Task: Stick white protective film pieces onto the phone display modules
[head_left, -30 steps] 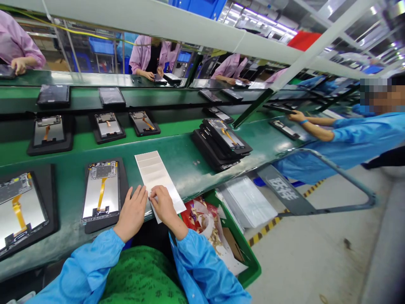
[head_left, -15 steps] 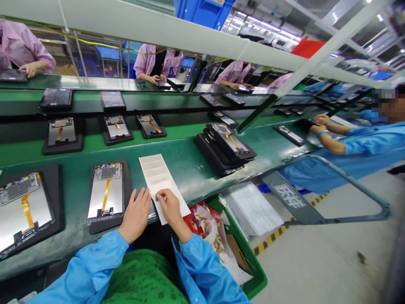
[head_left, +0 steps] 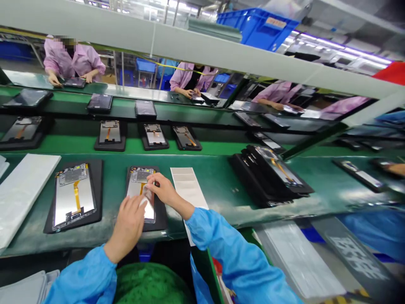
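Note:
Both my hands are over a tablet screen assembly (head_left: 133,184) with a circuit board and an orange ribbon cable, lying on a black back pad. My right hand (head_left: 166,192) comes in from the right, fingertips pinched near the ribbon; what it pinches is too small to make out. My left hand (head_left: 128,226) lies at the assembly's lower left, fingers stretched and slightly bent, tips close to a pale glint. A white label sheet (head_left: 188,185) with ruled sections lies just right, partly under my right forearm. Another screen assembly (head_left: 68,198) sits to the left.
A stack of black tablet parts (head_left: 262,177) stands to the right on the green bench (head_left: 215,169). A white slab (head_left: 25,194) lies far left. More assemblies line the belt (head_left: 76,145) behind. People in pink work opposite. A trolley (head_left: 357,253) stands at lower right.
My right hand has moved off the label sheet to the screen assembly on its left. My left hand has come over the assembly's lower edge. The view has swung left.

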The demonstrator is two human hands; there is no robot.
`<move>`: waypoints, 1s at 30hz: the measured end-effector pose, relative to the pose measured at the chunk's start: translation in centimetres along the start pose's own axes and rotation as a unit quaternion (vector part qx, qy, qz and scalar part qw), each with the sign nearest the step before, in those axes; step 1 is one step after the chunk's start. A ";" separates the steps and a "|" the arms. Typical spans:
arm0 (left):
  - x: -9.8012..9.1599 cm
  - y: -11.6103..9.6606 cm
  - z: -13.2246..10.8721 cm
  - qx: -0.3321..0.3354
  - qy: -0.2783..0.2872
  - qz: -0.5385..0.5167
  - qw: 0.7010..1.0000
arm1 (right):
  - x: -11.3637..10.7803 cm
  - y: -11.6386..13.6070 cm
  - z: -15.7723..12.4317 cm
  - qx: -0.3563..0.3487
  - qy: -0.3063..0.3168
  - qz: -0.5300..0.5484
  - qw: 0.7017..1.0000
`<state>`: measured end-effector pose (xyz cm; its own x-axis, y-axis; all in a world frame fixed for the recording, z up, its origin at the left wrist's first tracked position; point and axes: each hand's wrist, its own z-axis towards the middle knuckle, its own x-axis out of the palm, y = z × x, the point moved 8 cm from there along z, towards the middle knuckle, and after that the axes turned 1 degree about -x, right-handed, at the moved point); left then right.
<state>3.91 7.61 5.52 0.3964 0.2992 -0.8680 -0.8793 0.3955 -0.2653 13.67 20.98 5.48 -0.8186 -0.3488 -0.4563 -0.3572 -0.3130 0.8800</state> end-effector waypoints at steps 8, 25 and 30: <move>2.0 7.3 0.9 -0.051 0.036 0.058 0.996 | 3.8 -3.0 4.7 0.024 0.012 -0.063 0.998; 2.1 6.6 3.0 -0.069 0.067 0.090 0.991 | 4.2 -3.5 4.9 0.043 0.016 -0.140 0.989; 2.3 6.3 3.2 -0.070 0.064 0.120 0.988 | 4.3 -2.7 4.6 0.021 0.007 -0.178 0.984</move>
<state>0.11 13.58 3.24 0.1438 0.2541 -0.9564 -0.9753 0.2000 -0.0935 9.02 24.38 1.69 -0.6318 -0.2361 -0.7383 -0.6387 -0.3810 0.6685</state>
